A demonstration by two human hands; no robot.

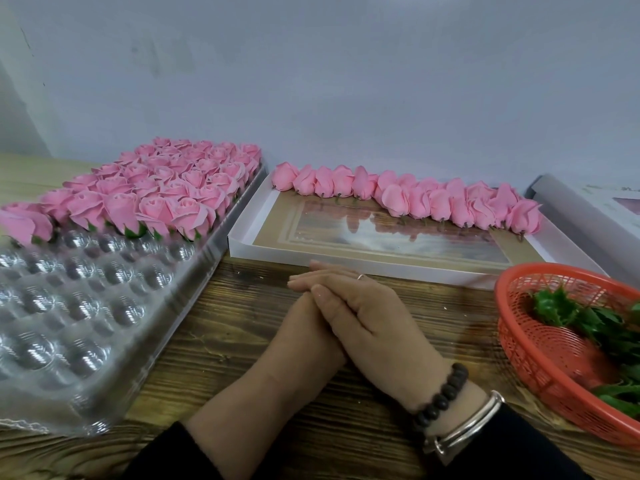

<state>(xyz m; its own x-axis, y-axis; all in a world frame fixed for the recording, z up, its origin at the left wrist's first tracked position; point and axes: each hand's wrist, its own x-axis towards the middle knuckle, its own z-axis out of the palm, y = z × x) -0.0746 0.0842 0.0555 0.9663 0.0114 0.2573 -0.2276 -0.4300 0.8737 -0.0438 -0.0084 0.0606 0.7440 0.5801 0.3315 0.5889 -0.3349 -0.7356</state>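
My right hand lies flat on top of my left hand on the wooden table, fingers straight, nothing held. It wears a ring, a bead bracelet and a metal bangle. A clear plastic blister tray at the left holds several pink rose heads with green bases in its far rows; its near cups are bare. A shallow white box lid ahead carries a row of pink rose heads lying on their sides along its far edge.
A red plastic basket with green leaf-shaped calyx pieces stands at the right. Another white box leans at the far right. A pale wall rises just behind the table.
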